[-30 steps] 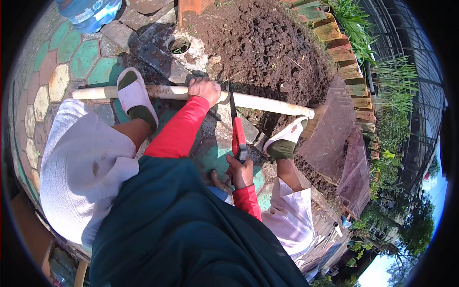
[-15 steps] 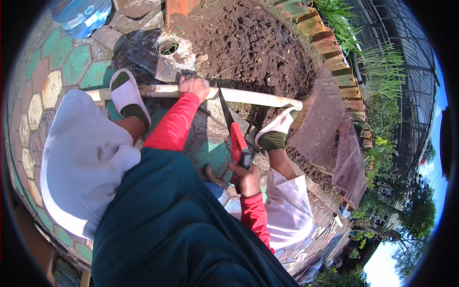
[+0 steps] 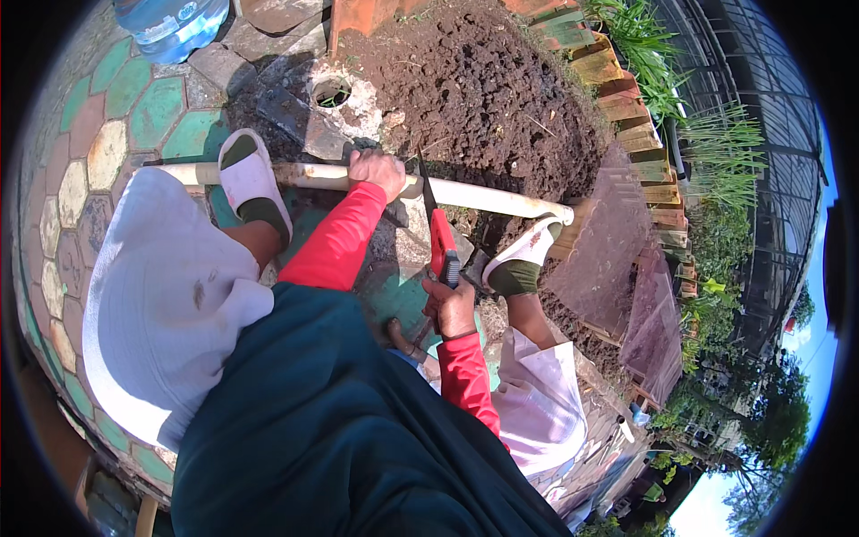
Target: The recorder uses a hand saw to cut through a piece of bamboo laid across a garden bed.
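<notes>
A long cream-white pipe [image 3: 492, 199] lies across in front of me, stained brown in places. My left hand [image 3: 378, 172] grips it from above, near its middle. In my right hand [image 3: 450, 307] is a handsaw [image 3: 443, 240] with a red and black handle. Its dark, narrow blade crosses the pipe just right of my left hand, with the tip past the far side. My left shoe [image 3: 250, 177], a pale slip-on, is against the pipe. The right shoe [image 3: 523, 243] is by the pipe's right end. How deep the blade sits in the pipe is hard to see.
Loose brown soil [image 3: 483, 80] fills a bed beyond the pipe, edged by wooden stakes [image 3: 640, 139]. A broken stone with a round hole [image 3: 331, 92] and a blue water jug [image 3: 170, 27] stand at the far left. Hexagonal paving [image 3: 161, 112] covers the ground; a clear sheet [image 3: 604, 233] leans at right.
My right hand has pushed the saw forward, so its handle is closer to the pipe. My left hand keeps its grip. The whole view has shifted slightly.
</notes>
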The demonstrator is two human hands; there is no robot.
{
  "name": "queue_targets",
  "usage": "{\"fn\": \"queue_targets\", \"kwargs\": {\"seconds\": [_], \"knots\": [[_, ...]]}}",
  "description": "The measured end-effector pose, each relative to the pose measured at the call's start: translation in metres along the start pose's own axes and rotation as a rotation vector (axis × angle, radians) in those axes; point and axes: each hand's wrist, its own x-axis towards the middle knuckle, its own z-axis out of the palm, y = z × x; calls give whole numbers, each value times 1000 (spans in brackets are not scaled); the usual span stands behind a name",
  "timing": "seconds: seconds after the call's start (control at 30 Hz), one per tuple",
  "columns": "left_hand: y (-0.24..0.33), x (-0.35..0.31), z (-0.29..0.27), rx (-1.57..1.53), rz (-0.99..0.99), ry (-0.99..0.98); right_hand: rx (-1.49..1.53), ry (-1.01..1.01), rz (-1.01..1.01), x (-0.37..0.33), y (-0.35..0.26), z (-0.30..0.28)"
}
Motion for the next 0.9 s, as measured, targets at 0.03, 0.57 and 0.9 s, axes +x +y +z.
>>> {"fn": "queue_targets", "kwargs": {"seconds": [0.03,0.57,0.9], "knots": [[1,7,-4,8,-36,-18,0,-9,-2,-2,-6,7],[-3,4,-1,59,13,-106,-11,-23,-89,80,5,27],[-1,2,2,21,55,43,5,40,-85,68,7,24]]}}
